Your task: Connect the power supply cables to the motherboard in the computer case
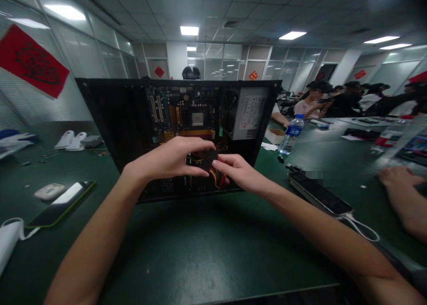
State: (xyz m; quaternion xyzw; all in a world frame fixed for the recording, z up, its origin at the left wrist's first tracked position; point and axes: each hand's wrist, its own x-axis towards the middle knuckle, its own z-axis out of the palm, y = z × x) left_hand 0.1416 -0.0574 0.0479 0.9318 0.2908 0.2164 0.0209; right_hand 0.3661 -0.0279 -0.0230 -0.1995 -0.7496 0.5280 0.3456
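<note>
An open black computer case (113, 118) stands on the green table, its inside facing me. In it show a motherboard (171, 107) with a silver chip and a power supply (248, 113) at the upper right. In front of the case's lower part, my left hand (176, 159) curves its thumb and fingers around the left side of a small dark part (207, 160). From the right, my right hand (233, 168) pinches that dark part and the red, yellow and black cables (217, 178) hanging beside it. Exactly what the dark part is, I cannot make out.
To the left lie a phone (63, 205) and a white case (50, 191). A water bottle (292, 135) and a phone with a cable (318, 191) are on the right. Another person's hand (400, 185) rests at the far right. Several people sit farther back.
</note>
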